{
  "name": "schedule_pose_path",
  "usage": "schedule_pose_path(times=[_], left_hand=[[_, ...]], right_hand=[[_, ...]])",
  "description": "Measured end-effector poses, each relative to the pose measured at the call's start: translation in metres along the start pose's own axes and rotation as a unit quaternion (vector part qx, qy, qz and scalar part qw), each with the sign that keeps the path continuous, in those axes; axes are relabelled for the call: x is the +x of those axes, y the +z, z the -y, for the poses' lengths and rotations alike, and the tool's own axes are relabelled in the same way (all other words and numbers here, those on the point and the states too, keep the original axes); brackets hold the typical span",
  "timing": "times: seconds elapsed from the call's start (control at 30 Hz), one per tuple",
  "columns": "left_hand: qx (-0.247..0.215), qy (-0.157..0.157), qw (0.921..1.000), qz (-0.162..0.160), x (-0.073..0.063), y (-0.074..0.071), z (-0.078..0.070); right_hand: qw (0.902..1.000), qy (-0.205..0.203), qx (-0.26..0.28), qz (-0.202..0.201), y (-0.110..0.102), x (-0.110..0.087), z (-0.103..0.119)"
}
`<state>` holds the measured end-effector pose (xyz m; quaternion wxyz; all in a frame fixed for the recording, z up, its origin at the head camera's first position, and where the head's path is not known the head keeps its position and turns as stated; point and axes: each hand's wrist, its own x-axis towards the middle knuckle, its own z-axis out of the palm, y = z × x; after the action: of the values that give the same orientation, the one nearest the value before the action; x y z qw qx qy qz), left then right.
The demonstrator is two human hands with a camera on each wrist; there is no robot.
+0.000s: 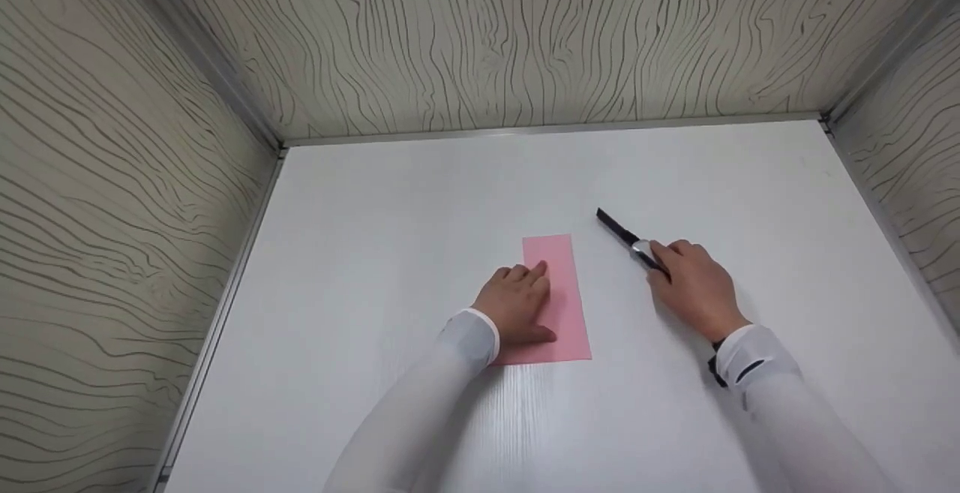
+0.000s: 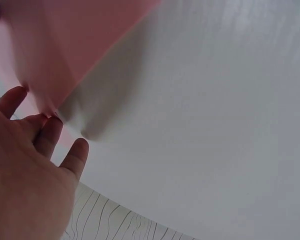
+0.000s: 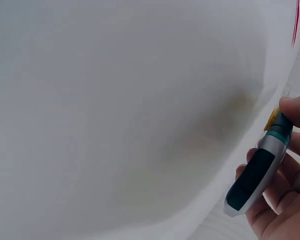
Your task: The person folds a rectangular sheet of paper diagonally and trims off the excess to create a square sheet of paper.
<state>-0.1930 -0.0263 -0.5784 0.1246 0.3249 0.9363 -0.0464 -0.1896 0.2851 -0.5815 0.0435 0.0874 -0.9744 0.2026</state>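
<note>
A rectangular piece of pink paper (image 1: 568, 313) lies lengthwise on the white table, its near-left part hidden by my left hand (image 1: 517, 302). That hand rests on the paper with fingers spread, thumb pointing right. In the left wrist view its fingertips (image 2: 75, 155) meet the table and the pink sheet (image 2: 65, 40). My right hand (image 1: 696, 289), to the right of the paper, holds a utility knife (image 1: 621, 232) with a long dark blade pointing away to the upper left. From the right wrist, the handle (image 3: 255, 175) appears silver and dark green, with a yellow part beside the thumb.
The white tabletop (image 1: 390, 208) extends around both hands. Wood-grain panels (image 1: 480, 43) stand behind it and on both sides. A metal strip (image 1: 525, 130) runs along the back edge.
</note>
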Motion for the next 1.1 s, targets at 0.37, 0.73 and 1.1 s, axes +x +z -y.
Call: schedule_pose_path(times=[0.37,0.73,1.1], left_hand=[[0.016,0.01,0.9998,-0.006,0.001,-0.001,0.0],[-0.001,0.003,1.0,-0.001,0.002,0.0,0.0],[0.008,0.003,1.0,-0.001,0.002,0.0,0.0]], right_hand=[[0.9972,0.069,-0.005,-0.03,-0.029,-0.031,-0.054],[0.9943,0.103,0.002,-0.028,-0.028,-0.043,-0.069],[0.9935,0.107,-0.002,-0.039,-0.027,-0.044,-0.067]])
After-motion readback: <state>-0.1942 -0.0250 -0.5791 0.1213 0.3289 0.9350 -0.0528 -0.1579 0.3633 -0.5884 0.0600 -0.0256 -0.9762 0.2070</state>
